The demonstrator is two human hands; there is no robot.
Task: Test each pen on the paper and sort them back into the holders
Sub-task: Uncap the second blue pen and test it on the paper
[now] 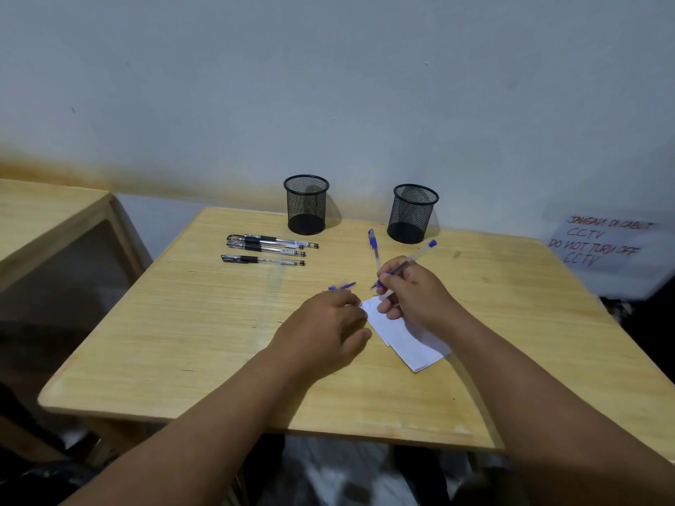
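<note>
1. A blue pen (pixel 409 264) is held in the right hand (pixel 416 294), the fingers curled round its barrel in a writing grip; its tip is hidden behind the fingers, at the far corner of the paper (pixel 405 337).
2. The paper lies on the counter (pixel 182 323), near its front edge. Faint blue marks can be seen on the paper's far corner, so the test stroke is judged to be under way.
3. The left hand (pixel 325 330) rests just left of the paper, fingers loosely curled. Whether the blurred blue pen (pixel 342 285) beyond its fingertips is touched by them cannot be told.
4. The sheet is best pinned flat at its left edge, so that it is not dragged by the stroke.
5. A short, light line on a bare patch of the paper is advised, so that the result is read plainly.
6. Beyond the paper, two mesh holders (pixel 306 204) (pixel 412 213) stand by the wall, both seemingly without pens. Another blue pen (pixel 373 244) lies between the paper and the right holder.
7. Three black pens (pixel 266 248) lie left of the paper, ahead of the left holder, untested as far as can be judged.
</note>
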